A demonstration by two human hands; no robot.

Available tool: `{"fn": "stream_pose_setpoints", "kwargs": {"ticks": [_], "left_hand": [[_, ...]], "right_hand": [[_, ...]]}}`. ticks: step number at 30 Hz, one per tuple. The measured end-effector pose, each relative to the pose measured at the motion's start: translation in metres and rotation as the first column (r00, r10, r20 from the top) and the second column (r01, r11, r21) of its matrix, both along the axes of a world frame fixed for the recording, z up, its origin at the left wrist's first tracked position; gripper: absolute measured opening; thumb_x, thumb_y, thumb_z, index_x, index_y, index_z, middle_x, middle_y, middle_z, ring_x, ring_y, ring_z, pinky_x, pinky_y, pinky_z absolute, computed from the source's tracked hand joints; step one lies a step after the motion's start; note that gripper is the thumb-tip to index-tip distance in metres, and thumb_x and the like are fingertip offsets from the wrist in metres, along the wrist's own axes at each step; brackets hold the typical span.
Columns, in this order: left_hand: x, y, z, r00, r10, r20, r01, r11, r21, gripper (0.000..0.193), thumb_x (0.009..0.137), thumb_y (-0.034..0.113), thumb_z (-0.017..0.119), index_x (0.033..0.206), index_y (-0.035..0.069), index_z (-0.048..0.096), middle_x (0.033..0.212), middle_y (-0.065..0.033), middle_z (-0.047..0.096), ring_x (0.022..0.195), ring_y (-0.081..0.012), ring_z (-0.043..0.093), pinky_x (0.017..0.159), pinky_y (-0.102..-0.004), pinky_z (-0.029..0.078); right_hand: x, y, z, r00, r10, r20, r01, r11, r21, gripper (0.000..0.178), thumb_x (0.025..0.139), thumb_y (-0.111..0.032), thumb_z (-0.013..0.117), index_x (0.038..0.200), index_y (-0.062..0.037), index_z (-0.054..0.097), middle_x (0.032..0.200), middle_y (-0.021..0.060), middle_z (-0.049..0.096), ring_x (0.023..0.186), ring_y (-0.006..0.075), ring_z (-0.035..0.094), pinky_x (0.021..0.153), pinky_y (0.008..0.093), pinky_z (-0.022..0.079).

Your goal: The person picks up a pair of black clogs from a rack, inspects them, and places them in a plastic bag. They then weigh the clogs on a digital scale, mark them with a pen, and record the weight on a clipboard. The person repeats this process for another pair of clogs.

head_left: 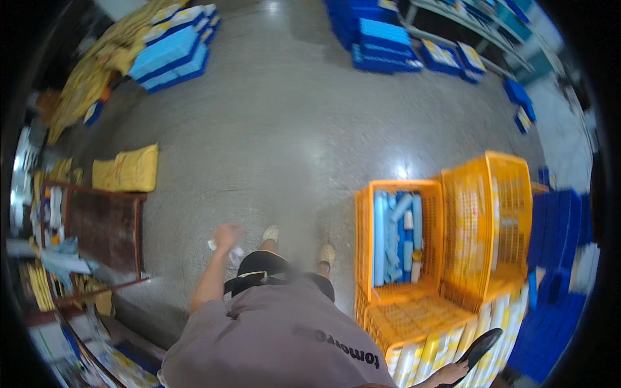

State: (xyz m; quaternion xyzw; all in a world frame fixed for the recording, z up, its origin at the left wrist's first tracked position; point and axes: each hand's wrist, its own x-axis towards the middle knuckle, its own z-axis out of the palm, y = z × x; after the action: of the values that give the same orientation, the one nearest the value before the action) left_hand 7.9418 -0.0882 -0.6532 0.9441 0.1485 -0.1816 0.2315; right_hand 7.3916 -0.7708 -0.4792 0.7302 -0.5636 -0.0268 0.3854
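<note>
White scrap [223,249] — inside left hand's [226,237] grip

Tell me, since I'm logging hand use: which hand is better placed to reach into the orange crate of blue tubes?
Probably the right hand: it sits low beside the stacked orange crates. The left hand is out on the far side, fingers closed on something small and white.

Yellow sack [127,169] on grey floor [278,123], blue box stacks [173,50] beyond.
</note>
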Motion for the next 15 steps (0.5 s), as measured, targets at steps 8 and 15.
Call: {"fn": "stream_pose_setpoints", "kwargs": {"ticks": [8, 15], "left_hand": [[0.108, -0.085, 0.108, 0.975, -0.215, -0.049, 0.168, 0.868, -0.468, 0.063, 0.08, 0.043, 0.075, 0.136, 0.017, 0.059, 0.116, -0.0129, 0.069, 0.106, -0.0272, 0.066, 0.091, -0.0394, 0.051], [0.264, 0.064, 0.154, 0.983, 0.092, 0.16, 0.04, 0.739, -0.673, 0.086, 0.071, 0.039, 0.086, 0.142, 0.006, 0.049, 0.126, -0.0182, 0.061, 0.114, -0.029, 0.061, 0.094, -0.0402, 0.048]], "right_hand": [[0.576, 0.233, -0.037, 0.22, -0.046, 0.975, -0.967, 0.125, 0.224, 0.025, 0.09, -0.01, 0.071, 0.111, 0.0039, 0.066, 0.097, 0.0136, 0.066, 0.086, 0.025, 0.062, 0.081, 0.035, 0.051], [0.874, 0.581, -0.01, 0.532, 0.026, 0.847, -0.595, -0.7, 0.395, 0.033, 0.087, -0.013, 0.075, 0.112, 0.0063, 0.067, 0.097, 0.0132, 0.071, 0.086, 0.0161, 0.066, 0.078, 0.031, 0.054]]}}
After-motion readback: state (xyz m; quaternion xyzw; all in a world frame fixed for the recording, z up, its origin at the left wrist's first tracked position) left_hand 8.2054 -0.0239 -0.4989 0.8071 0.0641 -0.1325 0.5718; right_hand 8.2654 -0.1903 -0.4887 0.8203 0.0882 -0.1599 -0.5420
